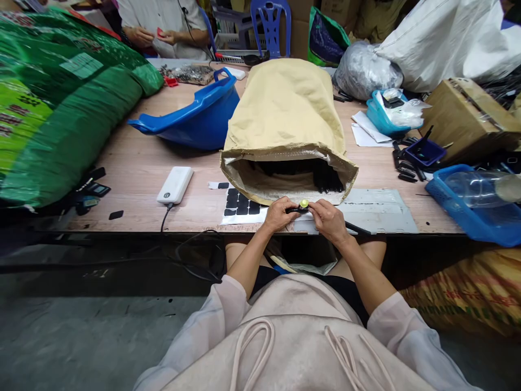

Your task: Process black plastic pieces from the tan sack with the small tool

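Observation:
My left hand (pixel 279 213) pinches one end of a slim black piece (pixel 292 209) at the table's front edge. A small round yellow-green thing (pixel 303 203) sits on that piece, between my hands. The fingers of my right hand (pixel 329 219) are closed at its other side, beside the yellow-green thing. Past my right hand a black strip (pixel 358 228) shows; whether it joins the held piece I cannot tell. Just behind my hands a tan sack (pixel 288 108) lies with its mouth towards me and black items (pixel 328 176) inside. A sheet of black stickers (pixel 242 206) lies left of my hands.
A blue basin (pixel 195 119), a white power bank (pixel 176 184) and a green sack (pixel 81 98) are to the left. On the right stand a blue tray (pixel 468 217) and a cardboard box (pixel 468 119). An open bag (pixel 285 260) is between my knees. A person (pixel 163 27) sits opposite.

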Motion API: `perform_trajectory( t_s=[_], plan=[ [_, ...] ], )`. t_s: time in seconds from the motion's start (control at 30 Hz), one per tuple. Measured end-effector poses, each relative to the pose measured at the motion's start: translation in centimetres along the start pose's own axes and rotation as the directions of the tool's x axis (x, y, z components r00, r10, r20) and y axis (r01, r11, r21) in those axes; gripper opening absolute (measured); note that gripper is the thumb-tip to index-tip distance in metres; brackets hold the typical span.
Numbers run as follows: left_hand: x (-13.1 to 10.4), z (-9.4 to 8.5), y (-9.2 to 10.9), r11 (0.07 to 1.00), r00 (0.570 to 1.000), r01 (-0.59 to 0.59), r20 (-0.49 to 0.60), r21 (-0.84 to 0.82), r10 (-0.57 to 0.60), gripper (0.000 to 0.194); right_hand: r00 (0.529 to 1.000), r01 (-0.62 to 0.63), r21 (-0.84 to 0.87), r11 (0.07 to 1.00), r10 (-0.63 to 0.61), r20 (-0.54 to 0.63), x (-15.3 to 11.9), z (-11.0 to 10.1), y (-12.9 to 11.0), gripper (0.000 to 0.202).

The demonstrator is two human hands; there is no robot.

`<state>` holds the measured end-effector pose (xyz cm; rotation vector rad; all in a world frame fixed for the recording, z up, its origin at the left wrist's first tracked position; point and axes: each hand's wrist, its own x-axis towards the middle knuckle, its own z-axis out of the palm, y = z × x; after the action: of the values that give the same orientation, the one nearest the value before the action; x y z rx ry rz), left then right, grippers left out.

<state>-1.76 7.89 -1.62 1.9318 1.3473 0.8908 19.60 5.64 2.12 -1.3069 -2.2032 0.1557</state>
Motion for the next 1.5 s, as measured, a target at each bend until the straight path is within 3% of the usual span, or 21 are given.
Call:
perform_trajectory(
  t_s=[0.13, 0.33, 0.53, 0.8, 1.5],
  plan=[
    [0.0, 0.0, 0.0, 1.0, 1.0, 0.016, 0.002, 0.005, -0.016, 0.021, 0.996, -0.029, 0.025, 0.999, 0.031, -0.082, 0.0, -0.8, 0.5, 0.031],
    [0.0, -0.1, 0.0, 1.0, 1.0, 0.005, 0.005, 0.023, -0.005, 0.02, 0.999, -0.025, 0.016, 1.0, 0.026, -0.045, -0.7, -0.8, 0.9, 0.029],
    [0.1, -0.2, 0.3, 0.998, 1.0, 0.018, 0.006, 0.054, -0.018, 0.02, 0.992, -0.034, -0.009, 0.999, 0.033, -0.123, 0.7, -0.9, 2.5, 0.029],
    [0.1, -0.4, 0.4, 0.998, 1.0, 0.005, 0.009, 0.067, -0.006, 0.022, 0.998, 0.011, -0.141, 0.99, -0.019, -0.054, 1.3, 1.6, 5.2, 0.024],
    [-0.4, -0.4, -0.1, 0.985, 0.996, -0.083, 0.04, 0.151, 0.077, 0.017, 0.999, -0.032, -0.131, 0.991, 0.029, -0.027, 1.0, 1.9, 4.9, 0.023]
  ],
)
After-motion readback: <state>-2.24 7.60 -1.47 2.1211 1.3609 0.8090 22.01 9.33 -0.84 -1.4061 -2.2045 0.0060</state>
